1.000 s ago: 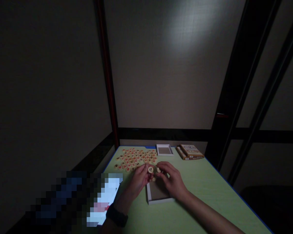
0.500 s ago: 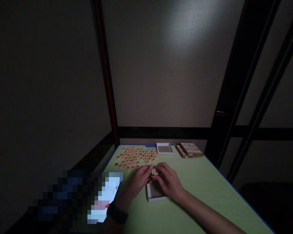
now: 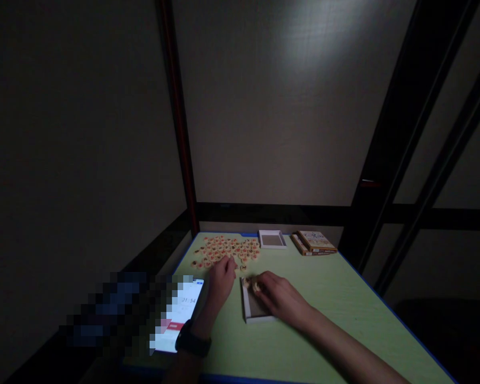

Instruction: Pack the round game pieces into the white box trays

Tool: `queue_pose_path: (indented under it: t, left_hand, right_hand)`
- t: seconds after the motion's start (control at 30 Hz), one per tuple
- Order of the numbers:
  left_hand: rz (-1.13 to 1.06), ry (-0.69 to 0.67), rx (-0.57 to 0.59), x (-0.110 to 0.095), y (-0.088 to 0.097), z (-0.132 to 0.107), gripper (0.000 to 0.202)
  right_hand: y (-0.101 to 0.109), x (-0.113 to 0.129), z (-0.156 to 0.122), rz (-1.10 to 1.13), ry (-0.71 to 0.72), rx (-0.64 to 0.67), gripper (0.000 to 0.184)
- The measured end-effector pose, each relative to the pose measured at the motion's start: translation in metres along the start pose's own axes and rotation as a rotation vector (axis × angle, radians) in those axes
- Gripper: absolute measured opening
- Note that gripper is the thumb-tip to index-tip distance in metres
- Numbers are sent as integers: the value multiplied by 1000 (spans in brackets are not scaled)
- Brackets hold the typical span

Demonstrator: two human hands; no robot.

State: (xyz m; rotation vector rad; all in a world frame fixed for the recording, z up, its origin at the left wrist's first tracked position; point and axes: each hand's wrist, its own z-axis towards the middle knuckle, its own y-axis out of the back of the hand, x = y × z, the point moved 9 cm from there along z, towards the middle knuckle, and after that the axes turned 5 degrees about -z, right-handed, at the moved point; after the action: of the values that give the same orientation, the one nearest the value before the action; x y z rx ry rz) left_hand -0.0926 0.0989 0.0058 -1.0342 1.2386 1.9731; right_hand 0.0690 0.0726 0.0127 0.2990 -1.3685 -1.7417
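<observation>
Green counter (image 3: 324, 320) with phone (image 3: 178, 314), spare tray (image 3: 272, 239), booklets (image 3: 315, 242); left hand (image 3: 221, 277) loosely open, fingertips on spread round tiles (image 3: 224, 250); right hand (image 3: 278, 295) curled, grip pinching tiles (image 3: 253, 284) inside shallow box (image 3: 252, 310).

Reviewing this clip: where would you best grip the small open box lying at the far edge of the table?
Take the small open box by its two raised side walls, coming from above. It lies flat on the green table with its opening up, walls free; the round game pieces sit to its left.
</observation>
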Motion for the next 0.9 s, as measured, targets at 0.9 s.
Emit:
queue_pose_path:
  t: [0.9]
  left_hand:
    - [416,-36,267,1,-29,-13,30]
  right_hand:
    - [-35,4,14,-72,-92,147,29]
